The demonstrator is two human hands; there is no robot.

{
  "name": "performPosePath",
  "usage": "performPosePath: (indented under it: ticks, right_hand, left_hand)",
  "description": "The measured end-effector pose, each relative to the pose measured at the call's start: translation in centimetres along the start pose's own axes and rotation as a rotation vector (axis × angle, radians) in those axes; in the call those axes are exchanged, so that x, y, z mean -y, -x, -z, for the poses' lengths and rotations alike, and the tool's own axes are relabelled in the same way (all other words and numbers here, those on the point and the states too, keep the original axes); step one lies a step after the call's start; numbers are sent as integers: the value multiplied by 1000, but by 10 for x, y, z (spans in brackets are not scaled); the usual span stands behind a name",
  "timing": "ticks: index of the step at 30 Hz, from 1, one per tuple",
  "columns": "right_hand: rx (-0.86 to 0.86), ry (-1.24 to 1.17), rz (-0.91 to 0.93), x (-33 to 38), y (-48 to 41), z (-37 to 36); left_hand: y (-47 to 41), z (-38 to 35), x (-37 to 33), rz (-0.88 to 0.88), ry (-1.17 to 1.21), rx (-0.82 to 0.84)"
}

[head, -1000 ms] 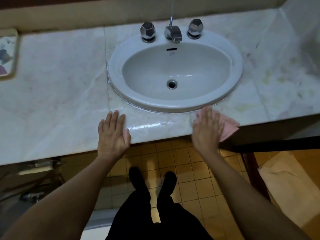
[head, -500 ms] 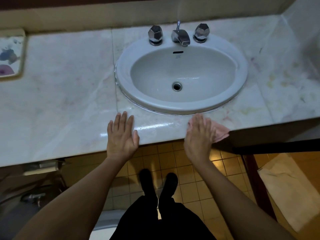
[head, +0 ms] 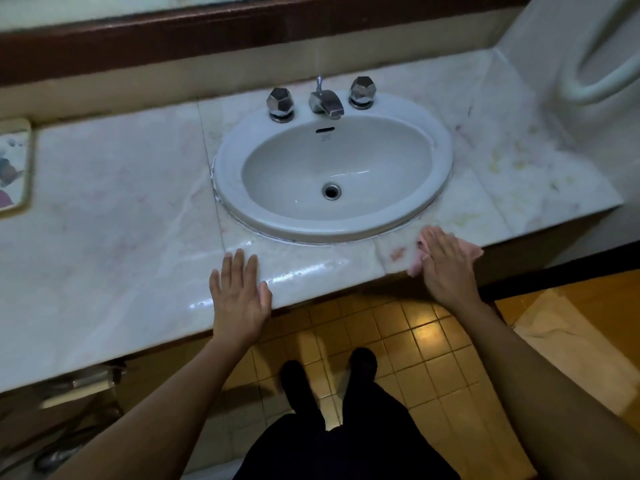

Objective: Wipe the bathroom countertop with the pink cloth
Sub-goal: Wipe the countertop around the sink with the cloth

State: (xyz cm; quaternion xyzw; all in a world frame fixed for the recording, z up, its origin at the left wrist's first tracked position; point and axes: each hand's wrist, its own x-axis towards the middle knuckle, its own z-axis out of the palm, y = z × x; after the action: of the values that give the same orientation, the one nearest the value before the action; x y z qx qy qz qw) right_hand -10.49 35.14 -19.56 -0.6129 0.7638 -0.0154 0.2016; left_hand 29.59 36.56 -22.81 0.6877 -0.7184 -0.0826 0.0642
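The pale marble countertop (head: 114, 216) runs across the view, with an oval white sink (head: 332, 223) set into it. My right hand (head: 448, 268) lies flat on the pink cloth (head: 417, 258) at the front edge, just right of the sink. The cloth peeks out on both sides of the hand, pressed onto the marble. My left hand (head: 240, 299) rests flat on the counter's front edge left of the sink, fingers apart, holding nothing. A wet sheen shows on the marble between the hands.
Two chrome taps and a spout (head: 325, 103) stand behind the sink. A small patterned tray (head: 14, 168) sits at the far left. Yellowish stains mark the counter's right part (head: 512, 161). A white towel bar (head: 609, 74) hangs on the right wall. Below lie a yellow tiled floor and a pale mat (head: 571, 337).
My right hand first slid the pink cloth left along the front edge, then back to the right. The left hand stayed planted. The view tilted up, showing more wall.
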Motion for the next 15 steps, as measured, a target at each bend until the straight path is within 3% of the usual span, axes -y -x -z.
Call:
performPosePath:
  ticks: [4,8,11,15]
  right_hand:
    - [18,-38,-129,31,-25,6]
    - [50,17,145,49,11,-13]
    - [54,45,219,4,10,6]
    - [-37,31,56,-89,-38,45]
  left_hand:
    - [-10,10,-36,-112,45,-36]
    - [-31,13,-123,-255,167,-56]
    - [-47,3,-171,-379,169,-29]
    - [-56,-24,-222,-516,102,68]
